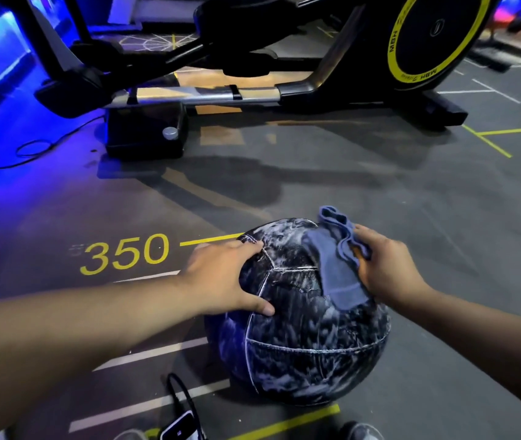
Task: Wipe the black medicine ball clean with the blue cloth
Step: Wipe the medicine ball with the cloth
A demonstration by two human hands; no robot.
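Mid-wipe, we steady the black medicine ball point(300, 344) at ten o'clock, left grip point(221, 277) spread flat, right grip point(383, 268) pinching the blue cloth point(338, 271) at two (next, likely, sweep toward six).

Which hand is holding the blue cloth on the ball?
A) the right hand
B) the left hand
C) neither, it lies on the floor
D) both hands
A: the right hand grips the bunched blue cloth over the black medicine ball, while the left hand lies spread on the ball's bare surface.
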